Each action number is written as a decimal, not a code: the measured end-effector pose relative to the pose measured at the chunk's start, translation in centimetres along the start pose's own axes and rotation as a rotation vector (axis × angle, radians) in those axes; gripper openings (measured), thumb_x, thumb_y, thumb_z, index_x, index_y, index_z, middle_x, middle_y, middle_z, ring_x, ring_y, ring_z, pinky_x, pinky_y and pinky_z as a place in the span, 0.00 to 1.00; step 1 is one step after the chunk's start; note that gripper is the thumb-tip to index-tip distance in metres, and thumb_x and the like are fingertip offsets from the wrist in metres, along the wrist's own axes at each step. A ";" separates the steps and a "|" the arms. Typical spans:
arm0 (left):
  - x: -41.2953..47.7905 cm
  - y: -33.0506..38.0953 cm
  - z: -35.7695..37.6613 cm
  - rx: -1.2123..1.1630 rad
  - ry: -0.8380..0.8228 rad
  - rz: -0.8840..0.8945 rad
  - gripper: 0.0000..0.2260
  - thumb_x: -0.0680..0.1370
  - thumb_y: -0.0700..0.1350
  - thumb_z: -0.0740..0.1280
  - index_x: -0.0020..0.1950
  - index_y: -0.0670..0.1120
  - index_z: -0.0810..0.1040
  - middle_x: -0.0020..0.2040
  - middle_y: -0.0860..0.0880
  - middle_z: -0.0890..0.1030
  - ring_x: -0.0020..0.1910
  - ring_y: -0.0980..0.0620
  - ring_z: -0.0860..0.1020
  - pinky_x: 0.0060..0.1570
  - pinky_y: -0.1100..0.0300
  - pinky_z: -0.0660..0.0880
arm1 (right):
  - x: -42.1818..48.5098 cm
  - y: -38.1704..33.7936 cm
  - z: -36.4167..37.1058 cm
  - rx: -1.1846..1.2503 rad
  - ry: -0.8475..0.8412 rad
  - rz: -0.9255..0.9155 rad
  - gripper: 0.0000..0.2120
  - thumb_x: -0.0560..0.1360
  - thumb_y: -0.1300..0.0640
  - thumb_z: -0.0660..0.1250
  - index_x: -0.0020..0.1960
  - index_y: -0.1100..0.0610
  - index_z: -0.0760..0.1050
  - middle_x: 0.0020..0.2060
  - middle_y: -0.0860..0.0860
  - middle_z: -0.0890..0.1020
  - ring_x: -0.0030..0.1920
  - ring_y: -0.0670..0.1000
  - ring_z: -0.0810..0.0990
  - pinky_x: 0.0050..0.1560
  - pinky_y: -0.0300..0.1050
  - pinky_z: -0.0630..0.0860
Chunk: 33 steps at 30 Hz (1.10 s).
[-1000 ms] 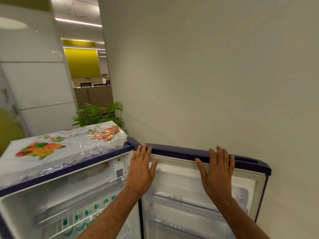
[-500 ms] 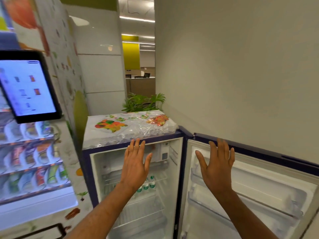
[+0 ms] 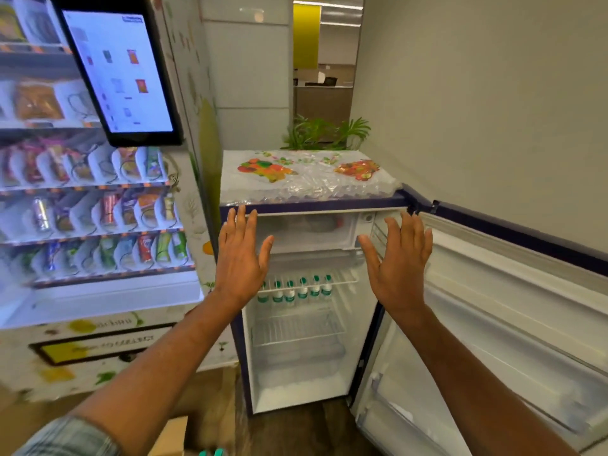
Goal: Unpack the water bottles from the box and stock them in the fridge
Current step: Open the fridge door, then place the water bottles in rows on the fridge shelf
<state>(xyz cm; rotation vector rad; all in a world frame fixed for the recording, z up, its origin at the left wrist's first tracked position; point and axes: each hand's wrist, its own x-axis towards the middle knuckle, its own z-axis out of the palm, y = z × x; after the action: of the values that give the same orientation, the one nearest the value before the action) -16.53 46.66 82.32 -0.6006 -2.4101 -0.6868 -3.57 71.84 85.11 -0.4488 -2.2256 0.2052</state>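
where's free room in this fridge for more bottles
The lower wire shelf, under the row of bottles, is bare, as is the fridge floor below it. The door racks on the right look bare too. Crowded: the upper shelf front, lined with bottles.

in front of you the fridge [image 3: 296,380] stands on the wooden floor [image 3: 289,429], and the cardboard box [image 3: 171,436] sits on that floor at the bottom edge of your view. the fridge's upper wire shelf [image 3: 343,280] carries a row of green-capped water bottles [image 3: 296,291], upright, side by side. a fruit-printed plastic sheet [image 3: 306,179] lies on its top.
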 end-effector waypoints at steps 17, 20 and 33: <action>-1.6 0.0 10.0 0.175 0.110 -0.218 0.31 0.86 0.57 0.56 0.85 0.43 0.53 0.85 0.41 0.50 0.84 0.44 0.46 0.83 0.47 0.47 | 0.4 6.4 9.8 0.233 -0.148 -0.114 0.30 0.81 0.36 0.54 0.72 0.56 0.66 0.77 0.57 0.61 0.78 0.58 0.54 0.76 0.62 0.50; -2.2 -0.6 11.5 0.190 0.136 -0.217 0.31 0.87 0.56 0.57 0.85 0.43 0.52 0.85 0.41 0.50 0.84 0.44 0.45 0.83 0.48 0.46 | -0.2 6.9 11.3 0.238 -0.160 -0.127 0.30 0.80 0.36 0.53 0.72 0.56 0.67 0.77 0.57 0.61 0.78 0.58 0.54 0.77 0.62 0.49; -7.5 -7.6 20.8 0.233 0.134 -0.317 0.32 0.87 0.50 0.57 0.85 0.42 0.46 0.85 0.41 0.46 0.84 0.43 0.43 0.83 0.44 0.48 | -7.2 6.9 19.5 0.260 -0.197 -0.189 0.30 0.81 0.36 0.55 0.73 0.56 0.65 0.78 0.56 0.58 0.79 0.56 0.50 0.77 0.61 0.48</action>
<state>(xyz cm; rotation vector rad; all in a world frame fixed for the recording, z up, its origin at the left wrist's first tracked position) -23.16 51.04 60.30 -0.0753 -2.4341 -0.5401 -12.66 75.49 65.56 -0.0785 -2.3742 0.4477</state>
